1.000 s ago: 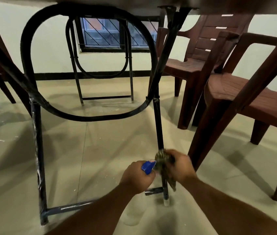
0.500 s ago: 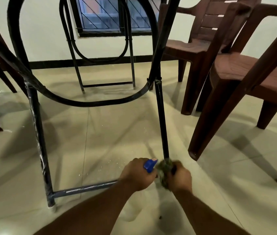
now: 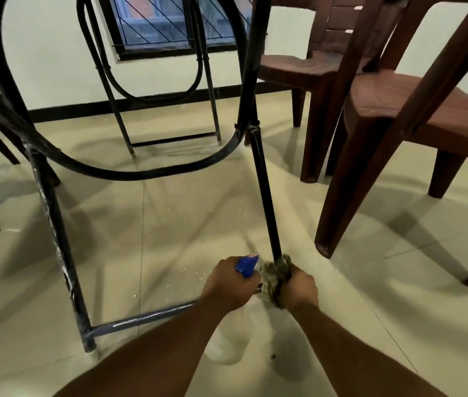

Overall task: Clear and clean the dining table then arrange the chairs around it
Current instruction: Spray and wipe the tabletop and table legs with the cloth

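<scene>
I see a pale tiled floor point(image 3: 169, 224) with light crumbs point(image 3: 187, 272) scattered near its centre seam. Standing on it: the black metal table frame point(image 3: 55, 224) and 2 brown plastic chairs point(image 3: 399, 116) at right.

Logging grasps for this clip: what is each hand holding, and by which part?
Left hand grips a spray bottle at its neck, under the blue trigger head. Right hand clasps a rag bunched around the table leg near its foot.

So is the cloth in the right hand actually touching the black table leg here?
Touching. The head view shows the cloth bunched around the lower table leg, with the right hand closed over it and no gap where the leg enters the folds.
</scene>
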